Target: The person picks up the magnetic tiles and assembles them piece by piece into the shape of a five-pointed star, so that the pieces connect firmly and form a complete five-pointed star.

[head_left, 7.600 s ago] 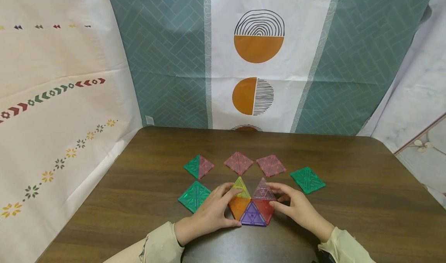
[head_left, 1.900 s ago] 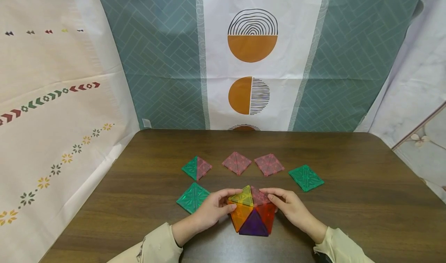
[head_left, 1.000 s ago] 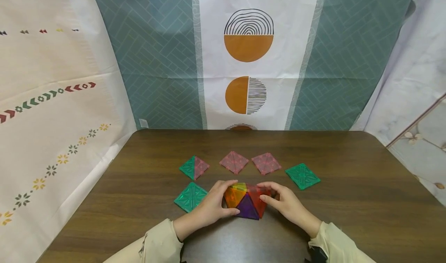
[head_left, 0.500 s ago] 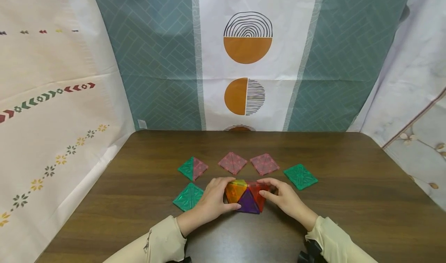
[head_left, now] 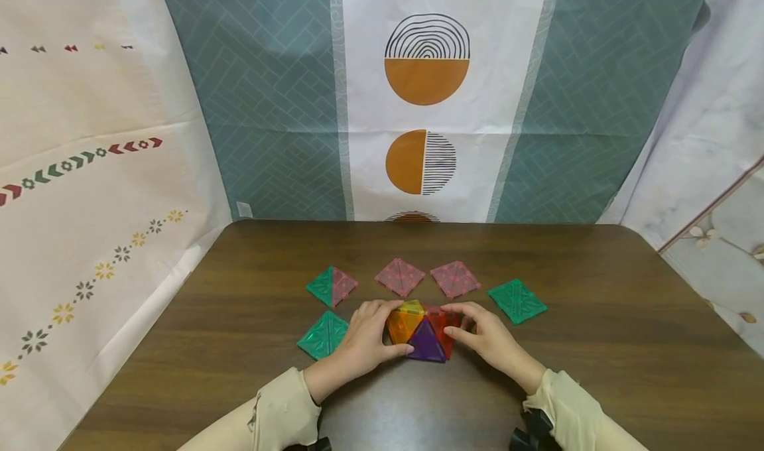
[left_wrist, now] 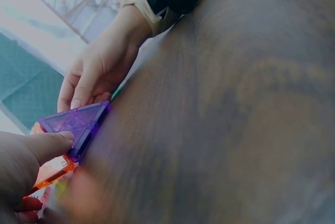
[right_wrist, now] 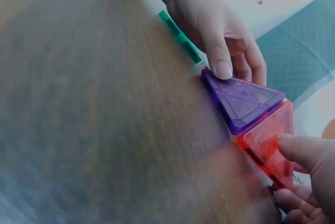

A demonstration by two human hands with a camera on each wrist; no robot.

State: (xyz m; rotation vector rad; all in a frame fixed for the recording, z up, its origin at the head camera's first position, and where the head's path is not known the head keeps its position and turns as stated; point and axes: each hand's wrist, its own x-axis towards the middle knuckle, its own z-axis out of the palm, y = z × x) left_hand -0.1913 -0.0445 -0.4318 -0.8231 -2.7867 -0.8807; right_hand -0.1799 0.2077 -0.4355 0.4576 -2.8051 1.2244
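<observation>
Translucent triangular magnetic tiles stand joined edge to edge as a low pyramid between my hands in the head view. Its purple tile point(head_left: 426, 343) faces me, the orange tile point(head_left: 403, 327) and yellow tile point(head_left: 411, 307) are at its left, and the red tile point(head_left: 440, 326) is at its right. A pinkish tile at the back is mostly hidden. My left hand point(head_left: 365, 340) grips the left side, its thumb on the purple tile point(left_wrist: 78, 122) in the left wrist view. My right hand point(head_left: 493, 339) holds the right side, thumb against the red tile point(right_wrist: 269, 140) in the right wrist view.
Behind the pyramid lie two pink tile diamonds point(head_left: 400, 277) and a green-and-pink diamond point(head_left: 331, 286). A green tile pair point(head_left: 323, 335) is beside my left hand, another green pair point(head_left: 516, 301) beyond my right. The brown table point(head_left: 286, 252) ends at hanging cloths.
The tiles lay flat in a fan with a gap at the back; now they are folded up into a pyramid. Both hands have shifted slightly away from me with it over the last second.
</observation>
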